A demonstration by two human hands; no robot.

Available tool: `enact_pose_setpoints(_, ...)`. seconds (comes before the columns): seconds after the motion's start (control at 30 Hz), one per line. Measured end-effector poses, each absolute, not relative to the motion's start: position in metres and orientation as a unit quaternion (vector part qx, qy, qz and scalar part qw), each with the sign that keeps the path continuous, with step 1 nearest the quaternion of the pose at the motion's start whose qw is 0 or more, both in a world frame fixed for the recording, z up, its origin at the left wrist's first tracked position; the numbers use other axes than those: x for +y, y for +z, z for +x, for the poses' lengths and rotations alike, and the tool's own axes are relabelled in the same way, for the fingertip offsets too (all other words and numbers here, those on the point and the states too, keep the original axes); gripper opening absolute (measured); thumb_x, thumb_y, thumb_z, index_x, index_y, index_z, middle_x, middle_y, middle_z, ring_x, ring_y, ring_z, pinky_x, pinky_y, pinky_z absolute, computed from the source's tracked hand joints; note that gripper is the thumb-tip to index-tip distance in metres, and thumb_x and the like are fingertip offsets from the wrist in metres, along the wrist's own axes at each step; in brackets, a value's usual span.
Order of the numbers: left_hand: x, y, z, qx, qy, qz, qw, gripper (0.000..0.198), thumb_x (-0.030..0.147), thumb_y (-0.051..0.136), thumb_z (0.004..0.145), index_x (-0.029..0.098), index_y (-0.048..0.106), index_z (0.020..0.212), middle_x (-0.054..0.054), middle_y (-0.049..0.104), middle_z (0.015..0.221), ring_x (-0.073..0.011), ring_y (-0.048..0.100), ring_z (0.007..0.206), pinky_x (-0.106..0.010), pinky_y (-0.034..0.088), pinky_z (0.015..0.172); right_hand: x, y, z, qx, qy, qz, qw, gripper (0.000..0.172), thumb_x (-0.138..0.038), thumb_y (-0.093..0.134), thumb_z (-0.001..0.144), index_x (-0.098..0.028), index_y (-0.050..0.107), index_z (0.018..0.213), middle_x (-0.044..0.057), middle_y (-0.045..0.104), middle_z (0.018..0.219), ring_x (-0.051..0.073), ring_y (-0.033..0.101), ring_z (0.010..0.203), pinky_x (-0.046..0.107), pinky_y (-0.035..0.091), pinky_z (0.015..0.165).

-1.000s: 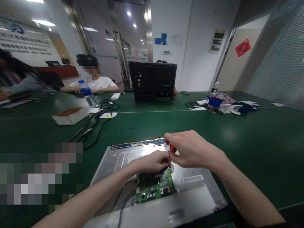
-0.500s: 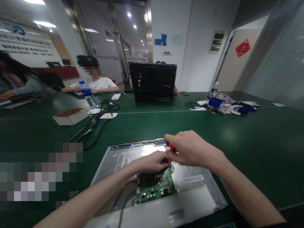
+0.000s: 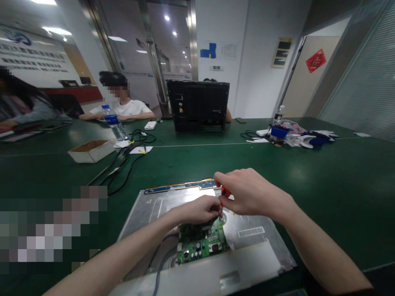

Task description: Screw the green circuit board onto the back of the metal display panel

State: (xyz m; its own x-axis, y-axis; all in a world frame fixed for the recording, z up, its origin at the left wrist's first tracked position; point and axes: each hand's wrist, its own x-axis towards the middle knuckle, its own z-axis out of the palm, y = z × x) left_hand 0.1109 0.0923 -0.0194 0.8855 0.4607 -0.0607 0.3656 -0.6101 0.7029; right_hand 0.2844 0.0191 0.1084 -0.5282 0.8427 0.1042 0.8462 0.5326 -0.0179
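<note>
Stretching across the whole room, the green counter (image 3: 308,181) holds a black monitor shell (image 3: 198,106) far back, a brown box (image 3: 91,150), black cables (image 3: 126,158) and a water bottle (image 3: 115,123); the wall writing and the sticker on the silver panel (image 3: 249,232) are too blurry to read. Near the front edge lies the silver panel with a small green circuit board (image 3: 202,242) on it. The right hand (image 3: 251,193) has its fingers closed around a red screwdriver (image 3: 224,191) that points down at the board's top corner, and the left hand (image 3: 199,209) pinches the tip with curled fingers, touching the board.
</note>
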Motion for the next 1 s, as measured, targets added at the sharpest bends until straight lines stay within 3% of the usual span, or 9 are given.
enact_pose_setpoints(0.13, 0.0922, -0.0161, 0.1122, 0.218, 0.065, 0.896, 0.382, 0.009, 0.013, 0.051, 0.078, 0.018, 0.058, 0.074, 0.001, 0.062, 0.073, -0.0179, 0.058, 0.074, -0.024, 0.044, 0.068, 0.0178, 0.1089, 0.2859, -0.878, -0.004, -0.475, 0.052, 0.021, -0.035, 0.064, 0.085, -0.019, 0.058, 0.097, 0.004, 0.072, 0.082, 0.017, 0.062, 0.067, 0.027, 0.02, 0.051)
enact_pose_setpoints(0.27, 0.0911, -0.0134, 0.1116, 0.213, 0.061, 0.894, 0.389, 0.014, 0.012, 0.05, 0.078, 0.019, 0.061, 0.084, 0.001, 0.065, 0.079, -0.0177, 0.06, 0.077, -0.025, 0.045, 0.073, 0.02, 0.108, 0.2828, -0.866, -0.02, -0.497, 0.048, 0.024, -0.044, 0.062, 0.09, -0.02, 0.062, 0.094, 0.004, 0.073, 0.077, 0.016, 0.062, 0.064, 0.027, 0.02, 0.051)
enact_pose_setpoints(0.57, 0.0921, -0.015, 0.1085, 0.237, 0.048, 0.9, 0.362, 0.011, 0.015, 0.059, 0.073, 0.018, 0.061, 0.084, -0.001, 0.066, 0.082, -0.0194, 0.06, 0.076, -0.026, 0.045, 0.069, 0.0173, 0.1105, 0.2829, -0.883, 0.004, -0.467, 0.05, 0.011, -0.022, 0.056, 0.087, -0.018, 0.055, 0.097, 0.003, 0.07, 0.086, 0.014, 0.058, 0.066, 0.027, 0.021, 0.052)
enact_pose_setpoints(1.0, 0.0917, -0.0159, 0.1098, 0.243, 0.049, 0.893, 0.375, 0.01, 0.014, 0.06, 0.074, 0.017, 0.06, 0.083, -0.001, 0.065, 0.08, -0.0193, 0.06, 0.074, -0.026, 0.044, 0.068, 0.016, 0.1109, 0.2836, -0.881, -0.004, -0.472, 0.038, 0.011, -0.024, 0.056, 0.089, -0.018, 0.054, 0.098, 0.003, 0.07, 0.086, 0.016, 0.06, 0.066, 0.028, 0.02, 0.052)
